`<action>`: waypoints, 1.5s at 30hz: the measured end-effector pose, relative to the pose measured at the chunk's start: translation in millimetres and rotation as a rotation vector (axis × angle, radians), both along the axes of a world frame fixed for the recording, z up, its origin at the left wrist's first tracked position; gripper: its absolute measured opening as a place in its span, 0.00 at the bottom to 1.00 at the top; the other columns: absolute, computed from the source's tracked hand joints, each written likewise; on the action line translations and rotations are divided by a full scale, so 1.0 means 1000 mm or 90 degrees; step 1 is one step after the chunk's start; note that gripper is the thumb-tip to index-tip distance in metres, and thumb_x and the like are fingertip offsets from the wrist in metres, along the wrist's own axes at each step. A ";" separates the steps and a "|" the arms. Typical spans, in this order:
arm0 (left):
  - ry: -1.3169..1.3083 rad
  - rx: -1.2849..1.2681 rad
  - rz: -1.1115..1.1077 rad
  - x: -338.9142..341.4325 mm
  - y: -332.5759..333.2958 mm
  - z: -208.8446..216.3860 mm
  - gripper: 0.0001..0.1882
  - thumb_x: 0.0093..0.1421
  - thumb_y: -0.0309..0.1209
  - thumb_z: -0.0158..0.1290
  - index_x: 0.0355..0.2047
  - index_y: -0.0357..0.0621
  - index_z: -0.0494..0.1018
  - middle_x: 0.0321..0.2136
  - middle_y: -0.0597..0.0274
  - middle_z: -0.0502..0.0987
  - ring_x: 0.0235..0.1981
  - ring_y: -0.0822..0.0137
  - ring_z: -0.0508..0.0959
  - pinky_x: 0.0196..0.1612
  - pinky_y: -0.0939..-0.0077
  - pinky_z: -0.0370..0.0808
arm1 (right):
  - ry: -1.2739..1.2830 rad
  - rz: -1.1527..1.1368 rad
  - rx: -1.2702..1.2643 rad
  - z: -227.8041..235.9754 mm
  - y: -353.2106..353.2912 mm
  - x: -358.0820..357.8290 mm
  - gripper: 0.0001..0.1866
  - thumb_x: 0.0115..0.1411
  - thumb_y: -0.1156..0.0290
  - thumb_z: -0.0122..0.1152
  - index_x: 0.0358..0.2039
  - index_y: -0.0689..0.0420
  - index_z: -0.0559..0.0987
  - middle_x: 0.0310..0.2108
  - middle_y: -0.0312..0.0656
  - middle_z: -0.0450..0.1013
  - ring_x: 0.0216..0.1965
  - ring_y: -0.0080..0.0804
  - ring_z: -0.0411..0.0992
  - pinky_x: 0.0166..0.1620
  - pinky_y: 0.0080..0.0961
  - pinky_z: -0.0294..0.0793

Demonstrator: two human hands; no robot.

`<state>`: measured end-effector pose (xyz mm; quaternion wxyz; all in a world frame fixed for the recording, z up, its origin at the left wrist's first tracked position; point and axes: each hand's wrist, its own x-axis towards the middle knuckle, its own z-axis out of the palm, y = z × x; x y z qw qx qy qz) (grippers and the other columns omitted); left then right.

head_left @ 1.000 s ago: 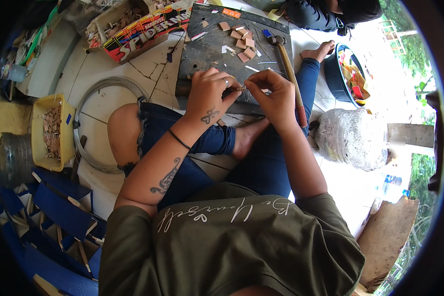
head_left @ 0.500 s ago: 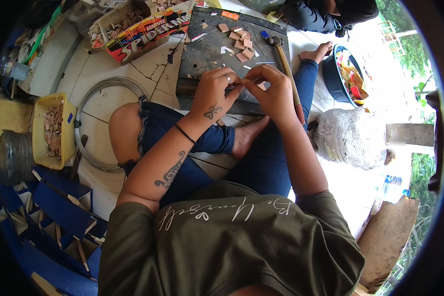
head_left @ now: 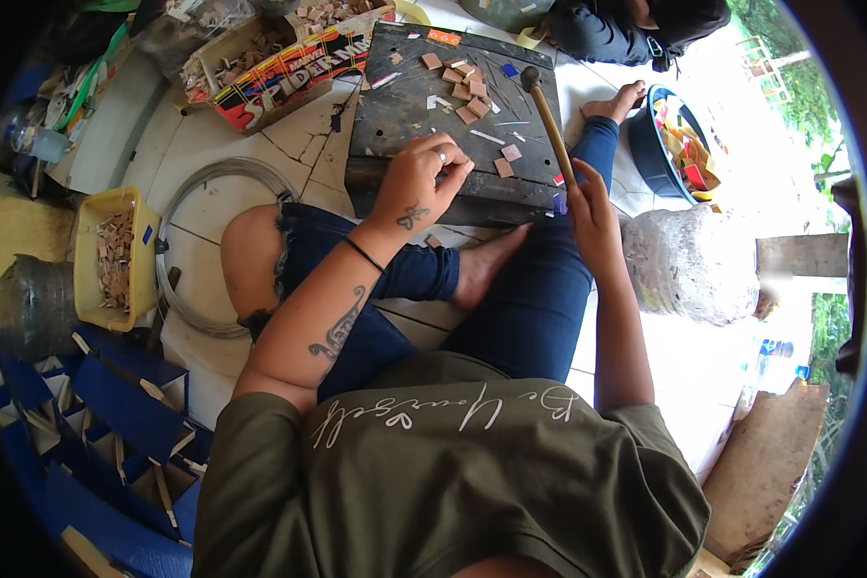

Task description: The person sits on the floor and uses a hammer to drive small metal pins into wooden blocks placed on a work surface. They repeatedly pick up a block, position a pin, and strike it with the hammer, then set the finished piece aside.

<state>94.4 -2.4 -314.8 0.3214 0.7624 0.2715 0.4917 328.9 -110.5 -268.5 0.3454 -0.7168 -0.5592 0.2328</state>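
Your right hand (head_left: 595, 217) grasps the hammer (head_left: 553, 130) low on its handle, presumably for leverage, head toward the surface's (head_left: 395, 108) far right. Your left hand (head_left: 424, 183) curls near; I can't tell whether it holds anything. Squares (head_left: 477, 89) lie beyond, likely for easy reach.

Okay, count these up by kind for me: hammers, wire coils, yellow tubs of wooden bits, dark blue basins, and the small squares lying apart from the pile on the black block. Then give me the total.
Hammer: 1
Wire coil: 1
Yellow tub: 1
Dark blue basin: 1
Separate small squares: 2
Total: 6
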 end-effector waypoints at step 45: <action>0.054 0.103 0.046 -0.002 -0.002 -0.002 0.04 0.54 0.24 0.62 0.29 0.40 0.78 0.29 0.59 0.79 0.32 0.59 0.78 0.36 0.70 0.74 | -0.474 0.000 0.206 -0.003 -0.002 -0.032 0.21 0.53 0.70 0.65 0.50 0.50 0.78 0.44 0.39 0.72 0.48 0.40 0.69 0.51 0.37 0.67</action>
